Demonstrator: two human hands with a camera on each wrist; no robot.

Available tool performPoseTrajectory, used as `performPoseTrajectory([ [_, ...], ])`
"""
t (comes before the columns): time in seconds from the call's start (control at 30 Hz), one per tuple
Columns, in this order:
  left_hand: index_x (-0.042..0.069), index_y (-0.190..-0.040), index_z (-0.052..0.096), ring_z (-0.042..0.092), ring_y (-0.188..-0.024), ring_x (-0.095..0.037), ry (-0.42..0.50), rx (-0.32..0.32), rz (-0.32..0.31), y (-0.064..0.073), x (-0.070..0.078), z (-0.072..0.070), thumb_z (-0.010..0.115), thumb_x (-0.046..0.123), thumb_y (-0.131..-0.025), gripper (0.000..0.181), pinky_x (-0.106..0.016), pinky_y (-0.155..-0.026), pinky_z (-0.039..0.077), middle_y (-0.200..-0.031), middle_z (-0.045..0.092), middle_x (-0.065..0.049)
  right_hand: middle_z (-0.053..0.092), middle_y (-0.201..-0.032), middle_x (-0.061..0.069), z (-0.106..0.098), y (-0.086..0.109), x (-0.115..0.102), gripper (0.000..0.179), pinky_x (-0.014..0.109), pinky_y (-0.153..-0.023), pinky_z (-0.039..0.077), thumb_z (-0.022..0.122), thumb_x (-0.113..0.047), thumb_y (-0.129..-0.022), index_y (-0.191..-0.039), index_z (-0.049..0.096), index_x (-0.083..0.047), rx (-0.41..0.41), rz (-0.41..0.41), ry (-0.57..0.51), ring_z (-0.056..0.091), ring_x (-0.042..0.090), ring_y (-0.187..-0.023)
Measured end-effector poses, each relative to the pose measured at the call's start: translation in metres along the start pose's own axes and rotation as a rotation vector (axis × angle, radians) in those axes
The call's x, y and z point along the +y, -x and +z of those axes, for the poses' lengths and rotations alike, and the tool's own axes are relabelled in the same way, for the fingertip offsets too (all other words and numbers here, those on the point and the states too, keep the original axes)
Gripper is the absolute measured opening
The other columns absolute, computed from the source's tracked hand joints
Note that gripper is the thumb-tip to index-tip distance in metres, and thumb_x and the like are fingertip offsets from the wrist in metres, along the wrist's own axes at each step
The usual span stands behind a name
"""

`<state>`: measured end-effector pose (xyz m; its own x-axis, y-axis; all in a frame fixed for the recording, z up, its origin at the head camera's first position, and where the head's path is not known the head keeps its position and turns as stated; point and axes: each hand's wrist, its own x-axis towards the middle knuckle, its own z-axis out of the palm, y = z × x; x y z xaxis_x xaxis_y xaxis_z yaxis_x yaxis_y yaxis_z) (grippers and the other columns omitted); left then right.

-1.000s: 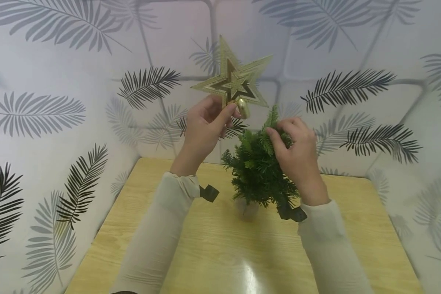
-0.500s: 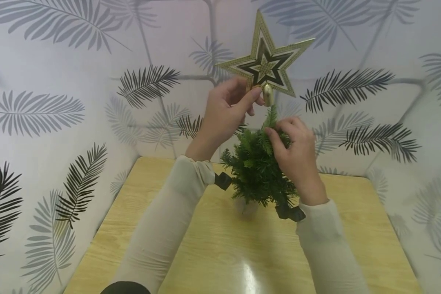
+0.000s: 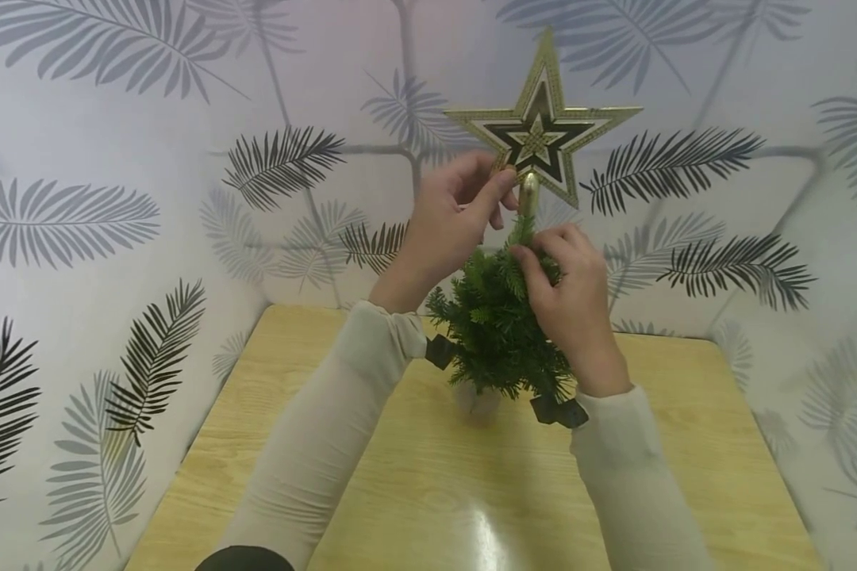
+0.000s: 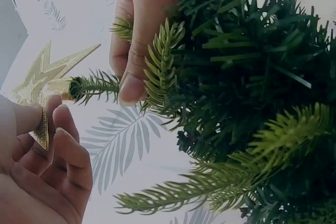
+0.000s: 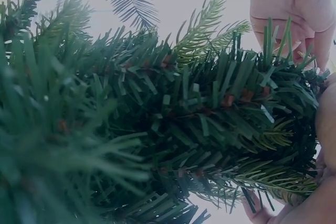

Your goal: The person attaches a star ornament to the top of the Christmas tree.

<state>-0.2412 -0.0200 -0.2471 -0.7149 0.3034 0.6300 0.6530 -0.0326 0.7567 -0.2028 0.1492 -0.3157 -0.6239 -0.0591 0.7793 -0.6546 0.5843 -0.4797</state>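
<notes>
A small artificial Christmas tree (image 3: 496,341) stands on the table, its pale base (image 3: 477,403) partly visible below the branches. My left hand (image 3: 457,210) pinches a gold star tree topper (image 3: 537,136) by its lower left point, thumb in front. The topper's gold tube (image 3: 529,193) points down over the tree's top twig (image 4: 97,86); in the left wrist view the twig's tip is inside the tube mouth. My right hand (image 3: 574,289) pinches the tree just below that twig, between thumb and fingers. Dense green needles fill most of the right wrist view.
The tree stands toward the back of a yellow wood-grain table (image 3: 428,492). Close behind is a wall (image 3: 293,79) printed with grey and black leaves, which also runs along both sides. Small black blocks (image 3: 559,411) sit at both cuffs.
My left hand has carried the star topper right, from beside the tree to over its top, turned it more upright and brought the tube down onto the twig. The right hand has kept its grip.
</notes>
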Motion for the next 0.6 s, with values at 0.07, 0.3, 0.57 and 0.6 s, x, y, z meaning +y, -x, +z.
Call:
performPoseTrajectory([
  [0.07,-0.001,-0.101,0.067,0.059,-0.064,-0.026,-0.013,0.001,-0.003,0.0003,-0.0005,0.0016,0.059,0.008,-0.106,0.013,-0.03,-0.052,0.044,-0.083,0.068,-0.012,0.063,-0.091,0.019,0.0001,-0.0002,0.0013,0.02,0.049,-0.078,0.047,0.073,-0.012,-0.098,-0.086,0.069,0.003,0.003,0.003,0.0,0.061,0.036,-0.087],
  [0.3,0.003,-0.098,0.066,0.048,-0.055,-0.022,-0.086,0.006,-0.006,0.0032,-0.0019,0.005,0.059,0.014,-0.107,0.016,-0.029,-0.048,0.034,-0.08,0.066,-0.011,0.063,-0.09,0.018,0.0003,-0.0001,0.0036,0.019,0.045,-0.076,0.047,0.073,-0.01,-0.097,-0.084,0.068,0.002,0.01,0.002,-0.014,0.061,0.034,-0.086],
  [0.57,0.003,-0.093,0.065,0.052,-0.058,-0.018,-0.12,-0.025,0.004,0.0053,-0.0062,0.0065,0.062,0.01,-0.105,0.015,-0.028,-0.052,0.034,-0.076,0.064,-0.005,0.066,-0.088,0.018,0.0017,-0.0016,0.006,0.019,0.045,-0.076,0.046,0.072,-0.007,-0.097,-0.083,0.067,0.003,0.04,-0.011,-0.035,0.062,0.035,-0.087],
  [0.6,0.002,-0.093,0.065,0.054,-0.06,-0.018,-0.121,-0.033,0.006,0.0054,-0.0065,0.0072,0.062,0.01,-0.105,0.015,-0.028,-0.053,0.035,-0.076,0.064,-0.006,0.067,-0.088,0.018,0.0012,-0.0011,0.0061,0.018,0.045,-0.076,0.046,0.072,-0.007,-0.097,-0.082,0.067,0.003,0.045,-0.005,-0.032,0.062,0.035,-0.087],
])
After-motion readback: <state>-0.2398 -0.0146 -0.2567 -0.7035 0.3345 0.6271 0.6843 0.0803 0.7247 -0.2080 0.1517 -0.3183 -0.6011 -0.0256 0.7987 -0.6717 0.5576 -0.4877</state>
